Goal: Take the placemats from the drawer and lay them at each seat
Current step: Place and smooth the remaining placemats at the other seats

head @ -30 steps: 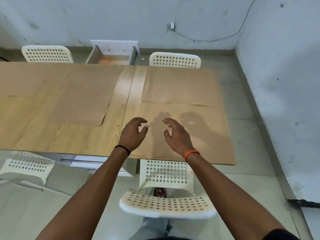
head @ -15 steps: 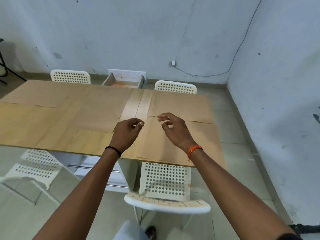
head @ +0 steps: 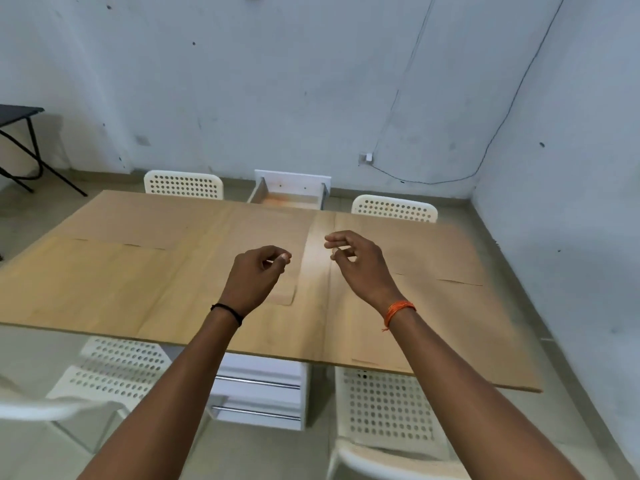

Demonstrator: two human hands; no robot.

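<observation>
Since four thin tan placemats already cover the wooden table mid-frame, we judge them light, floppy, best lifted by edges; our left hand and right hand hover loosely curled, empty.

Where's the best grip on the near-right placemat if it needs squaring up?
Take the near-right placemat by its near edge, which overhangs the table above the near-right chair. Come from the seat side, thumb on top and fingers under. Elsewhere it lies flat on the wood, so there is probably no lip to catch. Both the left hand and the right hand hover empty.
</observation>
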